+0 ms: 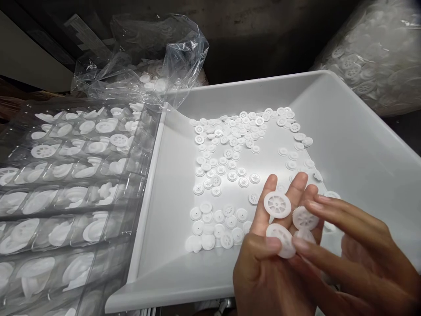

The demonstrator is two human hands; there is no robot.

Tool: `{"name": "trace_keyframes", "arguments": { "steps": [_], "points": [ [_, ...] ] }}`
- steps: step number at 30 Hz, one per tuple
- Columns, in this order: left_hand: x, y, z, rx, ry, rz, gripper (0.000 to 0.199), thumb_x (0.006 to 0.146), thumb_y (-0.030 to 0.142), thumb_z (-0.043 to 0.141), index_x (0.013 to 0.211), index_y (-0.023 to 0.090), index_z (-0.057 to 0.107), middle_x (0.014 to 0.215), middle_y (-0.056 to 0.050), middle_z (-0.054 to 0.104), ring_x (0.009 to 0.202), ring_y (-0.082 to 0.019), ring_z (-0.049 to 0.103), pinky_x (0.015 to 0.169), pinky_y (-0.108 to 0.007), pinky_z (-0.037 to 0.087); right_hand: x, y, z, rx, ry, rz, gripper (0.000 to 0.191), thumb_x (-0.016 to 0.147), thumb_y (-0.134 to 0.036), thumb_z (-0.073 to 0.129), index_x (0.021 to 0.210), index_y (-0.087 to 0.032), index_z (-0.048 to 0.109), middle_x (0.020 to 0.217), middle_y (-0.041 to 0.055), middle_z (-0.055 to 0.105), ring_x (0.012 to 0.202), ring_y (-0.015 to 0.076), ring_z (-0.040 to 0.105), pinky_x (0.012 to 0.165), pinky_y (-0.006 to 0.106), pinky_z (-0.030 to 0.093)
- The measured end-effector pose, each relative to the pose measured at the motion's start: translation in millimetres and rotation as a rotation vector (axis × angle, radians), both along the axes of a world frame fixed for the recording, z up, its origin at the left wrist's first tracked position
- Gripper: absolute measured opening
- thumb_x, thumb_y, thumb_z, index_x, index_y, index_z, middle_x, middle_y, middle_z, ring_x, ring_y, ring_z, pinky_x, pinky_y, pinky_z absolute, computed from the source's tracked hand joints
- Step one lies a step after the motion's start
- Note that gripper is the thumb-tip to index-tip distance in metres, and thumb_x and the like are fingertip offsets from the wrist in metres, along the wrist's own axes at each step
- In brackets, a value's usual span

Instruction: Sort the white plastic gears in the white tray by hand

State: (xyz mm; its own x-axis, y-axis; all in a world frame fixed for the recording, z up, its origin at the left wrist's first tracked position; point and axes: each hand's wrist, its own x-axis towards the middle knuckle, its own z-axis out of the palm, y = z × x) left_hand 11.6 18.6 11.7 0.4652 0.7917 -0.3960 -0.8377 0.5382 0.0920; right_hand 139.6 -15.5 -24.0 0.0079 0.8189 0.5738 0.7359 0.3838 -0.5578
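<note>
Left hand [263, 276]: palm up, thumb clamped on white spoked gear [285, 241]. Right hand [368, 245]: fingertips against toothed gear [303, 218]; whether pinched cannot be told. White tray [167, 219] beneath.

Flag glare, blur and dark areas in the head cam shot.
Head view: sharp glints on the crumpled clear plastic bag, softer sheen on the floor of the pale plastic bin; head view: clear plastic compartment tray at left looks soft; head view: backdrop beyond the bin is dark; head view: white spoked plastic gears in left hand look fairly crisp.
</note>
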Motion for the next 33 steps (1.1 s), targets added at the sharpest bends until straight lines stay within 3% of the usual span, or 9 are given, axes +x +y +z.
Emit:
{"name": "trace_keyframes", "arguments": {
  "steps": [3, 6, 10, 14, 19, 25, 30, 33],
  "points": [
    [0, 0, -1.1, 0.061, 0.029, 0.021, 0.062, 0.073, 0.018, 0.052, 0.133, 0.028, 0.065, 0.139, -0.003, 0.067, 0.142, -0.024, 0.050, 0.126, -0.044, 0.029, -11, 2, -1.6, 0.069, 0.143, -0.011, 0.058, 0.083, -0.019, 0.078, 0.135, -0.038, 0.062, 0.145, -0.0007, 0.055, 0.130, 0.0300, 0.056, 0.108, 0.044, 0.051],
    [1, 1, -2.0, 0.065, 0.021, 0.048, 0.067, 0.070, 0.018, 0.051, 0.136, 0.027, 0.063, 0.140, -0.004, 0.066, 0.143, -0.025, 0.049, 0.125, -0.045, 0.031, -16, 3, -0.6, 0.026, 0.321, -0.059, 0.052, 0.081, -0.025, 0.081, 0.129, -0.037, 0.065, 0.143, 0.0023, 0.055, 0.134, 0.0353, 0.050, 0.107, 0.051, 0.050],
    [0, 1, -2.8, 0.071, 0.006, 0.051, 0.072, 0.071, 0.019, 0.049, 0.142, 0.024, 0.057, 0.139, -0.006, 0.067, 0.141, -0.023, 0.051, 0.125, -0.042, 0.032, -14, 2, 5.7, -0.079, 0.132, -0.035, 0.029, 0.087, -0.022, 0.074, 0.115, -0.029, 0.069, 0.148, 0.0063, 0.050, 0.136, 0.0357, 0.048, 0.106, 0.053, 0.049],
    [-3, 2, -3.4, 0.085, -0.019, 0.012, 0.078, 0.073, 0.018, 0.048, 0.150, 0.024, 0.047, 0.142, -0.004, 0.065, 0.142, -0.021, 0.050, 0.126, -0.038, 0.029, -12, 1, 11.4, -0.112, 0.037, -0.013, 0.023, 0.091, -0.021, 0.070, 0.113, -0.027, 0.069, 0.148, 0.0078, 0.050, 0.134, 0.0345, 0.050, 0.104, 0.054, 0.050],
    [-6, 3, -4.4, 0.073, -0.057, -0.049, 0.088, 0.073, 0.021, 0.048, 0.159, 0.030, 0.031, 0.146, 0.001, 0.061, 0.145, -0.018, 0.046, 0.125, -0.032, 0.030, -11, 2, 13.1, -0.108, -0.002, -0.006, 0.025, 0.091, -0.015, 0.066, 0.113, -0.028, 0.069, 0.147, 0.0086, 0.051, 0.133, 0.0340, 0.052, 0.098, 0.050, 0.054],
    [-7, 4, -5.2, 0.075, -0.076, -0.048, 0.079, 0.081, 0.025, 0.043, 0.159, 0.028, 0.032, 0.147, -0.001, 0.061, 0.143, -0.018, 0.049, 0.124, -0.032, 0.031, -3, 2, 13.5, -0.118, -0.035, 0.099, 0.029, 0.093, -0.015, 0.061, 0.119, -0.026, 0.068, 0.154, 0.0097, 0.044, 0.138, 0.0335, 0.048, 0.101, 0.047, 0.053],
    [-7, 5, -2.5, 0.050, -0.087, -0.050, 0.077, 0.081, 0.024, 0.044, 0.157, 0.028, 0.035, 0.147, -0.002, 0.061, 0.142, -0.020, 0.050, 0.128, -0.037, 0.022, -5, 3, 11.0, -0.077, 0.115, 0.020, 0.035, 0.093, -0.017, 0.066, 0.127, -0.024, 0.066, 0.147, 0.0095, 0.052, 0.136, 0.0281, 0.050, 0.105, 0.037, 0.051],
    [-7, 6, -1.6, 0.048, -0.098, -0.059, 0.080, 0.080, 0.022, 0.046, 0.159, 0.027, 0.031, 0.147, -0.003, 0.061, 0.142, -0.020, 0.051, 0.126, -0.037, 0.024, -8, 4, 10.1, -0.097, 0.198, -0.026, 0.036, 0.093, -0.016, 0.067, 0.128, -0.024, 0.066, 0.144, 0.0093, 0.054, 0.135, 0.0274, 0.053, 0.107, 0.036, 0.051]
  ]
}}
